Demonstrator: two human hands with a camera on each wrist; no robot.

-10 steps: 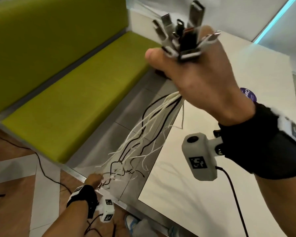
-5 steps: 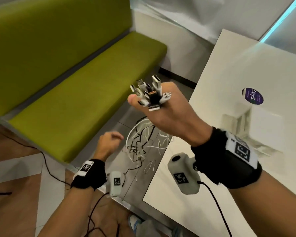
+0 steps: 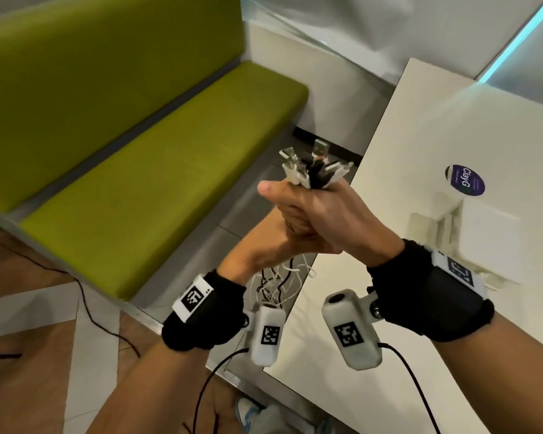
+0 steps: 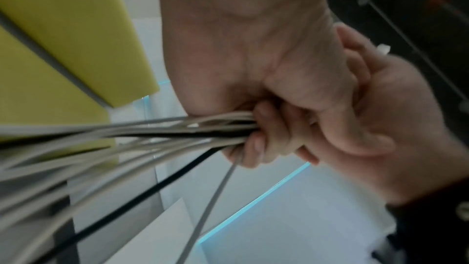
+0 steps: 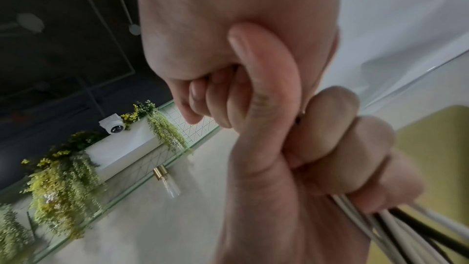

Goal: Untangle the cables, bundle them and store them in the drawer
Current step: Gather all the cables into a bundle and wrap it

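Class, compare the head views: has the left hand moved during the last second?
Yes. The left hand rose from the floor beside the green bench to grip the cables just under the right hand.

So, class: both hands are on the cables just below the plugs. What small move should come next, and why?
Probably slide the left hand down the cables, combing them straight. The right hand already grips the bunch under the plugs, while the loose ends below hang tangled.
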